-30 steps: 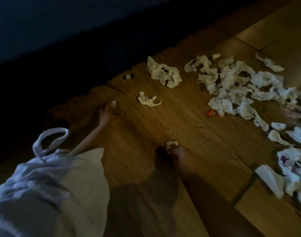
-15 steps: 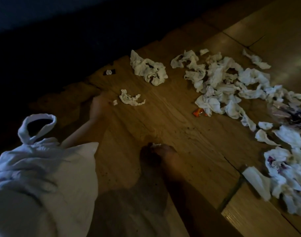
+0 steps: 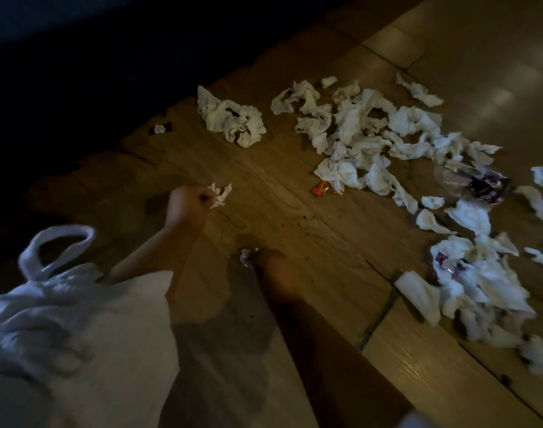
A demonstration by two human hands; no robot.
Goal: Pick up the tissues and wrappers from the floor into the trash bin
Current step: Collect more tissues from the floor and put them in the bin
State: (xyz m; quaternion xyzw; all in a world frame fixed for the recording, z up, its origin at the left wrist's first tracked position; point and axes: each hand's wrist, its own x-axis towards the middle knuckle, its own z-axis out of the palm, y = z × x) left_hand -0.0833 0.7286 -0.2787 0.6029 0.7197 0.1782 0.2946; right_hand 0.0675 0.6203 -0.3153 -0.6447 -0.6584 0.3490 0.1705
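The left hand (image 3: 186,205) is gripping a crumpled tissue (image 3: 220,194) in curled fingers, and the tissue is sticking out past the fingertips. The right hand (image 3: 273,273), nearer the camera and just right of the left, is pinching a small tissue wad (image 3: 248,256) at its curled fingertips, close to the wooden floor (image 3: 279,211). A white plastic bag (image 3: 78,319) is sitting under the left forearm, its handle loop (image 3: 57,251) standing up left of that arm.

Bare boards are lying open between the two hands and just ahead of them. Beyond the left hand, a tissue clump (image 3: 233,118) is lying near the edge where the lit floor is fading into darkness, with a small dark wrapper (image 3: 160,129) left of it at that edge. Ahead and right of the right hand, an orange wrapper (image 3: 322,189) is lying at the near edge of a wide tissue scatter (image 3: 356,134). Farther right, a clear plastic wrapper (image 3: 474,180) is lying among the tissues. A tissue pile (image 3: 486,282) is lying right of the right hand, past a floor seam (image 3: 378,319) running beside the right forearm.
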